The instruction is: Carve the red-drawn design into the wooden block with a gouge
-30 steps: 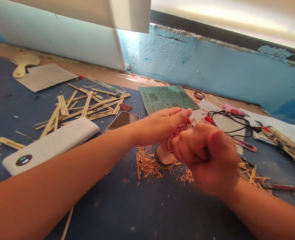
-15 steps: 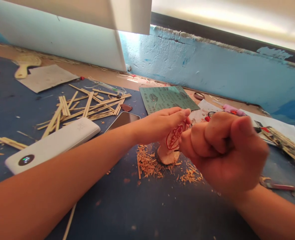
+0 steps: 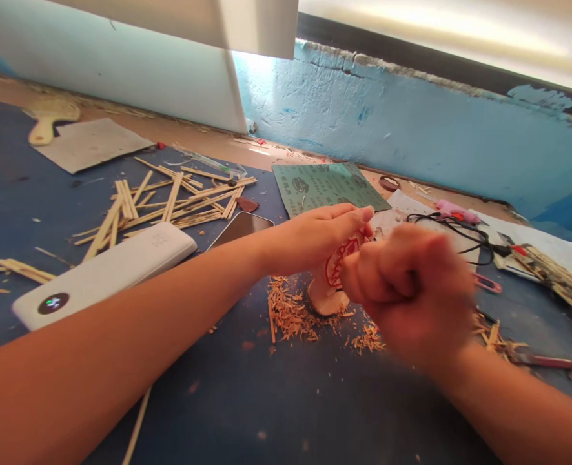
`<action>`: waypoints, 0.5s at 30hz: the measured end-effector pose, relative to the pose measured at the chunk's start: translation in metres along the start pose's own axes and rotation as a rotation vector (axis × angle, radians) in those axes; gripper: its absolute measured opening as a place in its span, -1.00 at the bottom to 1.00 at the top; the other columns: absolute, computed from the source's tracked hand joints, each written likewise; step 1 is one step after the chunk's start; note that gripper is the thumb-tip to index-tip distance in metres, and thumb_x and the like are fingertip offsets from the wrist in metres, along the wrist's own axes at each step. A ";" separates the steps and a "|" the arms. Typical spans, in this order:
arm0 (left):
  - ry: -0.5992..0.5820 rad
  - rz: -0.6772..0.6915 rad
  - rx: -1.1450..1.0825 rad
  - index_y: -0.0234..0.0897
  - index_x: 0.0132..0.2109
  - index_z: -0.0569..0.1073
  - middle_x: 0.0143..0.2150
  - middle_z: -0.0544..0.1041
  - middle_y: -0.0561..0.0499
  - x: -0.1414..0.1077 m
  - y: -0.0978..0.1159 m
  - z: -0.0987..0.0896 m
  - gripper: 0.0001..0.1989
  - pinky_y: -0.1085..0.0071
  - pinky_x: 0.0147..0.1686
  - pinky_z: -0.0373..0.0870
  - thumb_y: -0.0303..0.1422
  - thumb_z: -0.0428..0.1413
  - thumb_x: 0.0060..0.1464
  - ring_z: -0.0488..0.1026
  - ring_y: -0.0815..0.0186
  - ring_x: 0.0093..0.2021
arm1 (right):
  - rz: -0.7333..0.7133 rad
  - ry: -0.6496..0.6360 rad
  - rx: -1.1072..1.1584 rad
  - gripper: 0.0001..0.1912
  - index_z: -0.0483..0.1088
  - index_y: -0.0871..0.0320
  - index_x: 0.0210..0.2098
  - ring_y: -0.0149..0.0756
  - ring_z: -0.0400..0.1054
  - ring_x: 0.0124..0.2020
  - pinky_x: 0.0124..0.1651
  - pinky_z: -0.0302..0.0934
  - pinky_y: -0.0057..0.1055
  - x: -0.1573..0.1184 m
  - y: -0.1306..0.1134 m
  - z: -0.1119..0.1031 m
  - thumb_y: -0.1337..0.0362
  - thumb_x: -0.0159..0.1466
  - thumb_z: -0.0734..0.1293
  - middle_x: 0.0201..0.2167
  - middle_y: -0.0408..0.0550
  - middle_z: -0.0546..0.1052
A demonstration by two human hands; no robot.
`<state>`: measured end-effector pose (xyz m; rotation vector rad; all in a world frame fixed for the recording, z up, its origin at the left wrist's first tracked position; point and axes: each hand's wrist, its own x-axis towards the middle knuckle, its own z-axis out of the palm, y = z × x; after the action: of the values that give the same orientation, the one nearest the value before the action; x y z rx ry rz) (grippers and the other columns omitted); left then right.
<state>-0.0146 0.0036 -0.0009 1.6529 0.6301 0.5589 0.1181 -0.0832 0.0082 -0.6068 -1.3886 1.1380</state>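
A pale upright piece with a red drawn pattern [image 3: 328,296] stands on the dark blue table, with wood shavings [image 3: 290,313] around its base. My left hand [image 3: 327,232] is wrapped around its upper part from the left and hides much of it. Close on its right side is my right hand [image 3: 407,284], blurred, with the fingers curled into a fist. Whatever the right fingers hold is hidden or too small to name.
Thin wooden sticks [image 3: 174,200], a white power bank [image 3: 106,274] and a phone [image 3: 242,227] lie left. Green sandpaper [image 3: 329,184] is behind the hands. A black cable [image 3: 465,236], pink tool [image 3: 458,212] and red-handled tool [image 3: 547,361] lie right.
My right hand has moved left, nearer the patterned piece, uncovering the black cable. My left hand keeps its hold. The view has shifted slightly.
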 end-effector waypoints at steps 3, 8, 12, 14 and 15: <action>0.024 -0.036 -0.116 -0.24 -0.10 0.49 -0.18 0.53 0.03 0.000 0.000 0.001 -0.61 0.40 -0.11 0.47 -0.01 0.05 0.47 0.48 0.30 -0.17 | -0.033 0.033 0.032 -0.38 0.05 0.06 -0.59 -0.37 -0.08 -0.64 -0.50 0.00 -0.28 0.001 -0.002 0.005 -0.04 0.52 0.27 -0.66 -0.27 -0.06; 0.035 -0.031 -0.109 -0.24 -0.11 0.51 -0.17 0.55 0.01 -0.001 0.000 0.002 -0.64 0.38 -0.10 0.46 -0.05 0.05 0.47 0.48 0.28 -0.14 | -0.034 0.023 0.034 -0.40 0.08 0.06 -0.60 -0.42 -0.15 -0.67 -0.51 -0.01 -0.27 0.003 0.002 0.004 0.02 0.50 0.33 -0.66 -0.29 -0.02; 0.055 -0.029 -0.092 -0.23 -0.13 0.51 -0.14 0.57 0.01 -0.001 -0.001 0.002 -0.64 0.36 -0.07 0.46 -0.04 0.06 0.46 0.49 0.27 -0.12 | -0.025 -0.069 0.033 -0.43 0.12 0.05 -0.58 -0.40 -0.15 -0.67 -0.51 0.00 -0.26 0.002 0.002 -0.005 0.07 0.54 0.25 -0.66 -0.28 -0.02; 0.071 -0.021 -0.080 -0.23 -0.14 0.51 -0.18 0.56 0.01 0.000 -0.001 0.001 -0.63 0.33 -0.08 0.45 -0.04 0.06 0.46 0.48 0.26 -0.14 | -0.046 -0.076 0.034 -0.45 0.15 0.06 -0.58 -0.39 -0.13 -0.67 -0.48 0.02 -0.25 0.000 0.001 -0.007 0.08 0.54 0.24 -0.67 -0.27 -0.01; 0.076 -0.019 -0.081 -0.23 -0.16 0.51 -0.20 0.54 0.01 0.000 -0.002 0.001 -0.63 0.33 -0.09 0.45 -0.04 0.06 0.46 0.48 0.26 -0.16 | -0.049 -0.071 0.034 -0.45 0.16 0.06 -0.58 -0.39 -0.13 -0.67 -0.47 0.04 -0.23 -0.001 0.001 -0.007 0.09 0.54 0.23 -0.66 -0.26 0.00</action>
<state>-0.0144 0.0030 -0.0025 1.5542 0.6696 0.6278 0.1245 -0.0818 0.0059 -0.5103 -1.4342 1.1512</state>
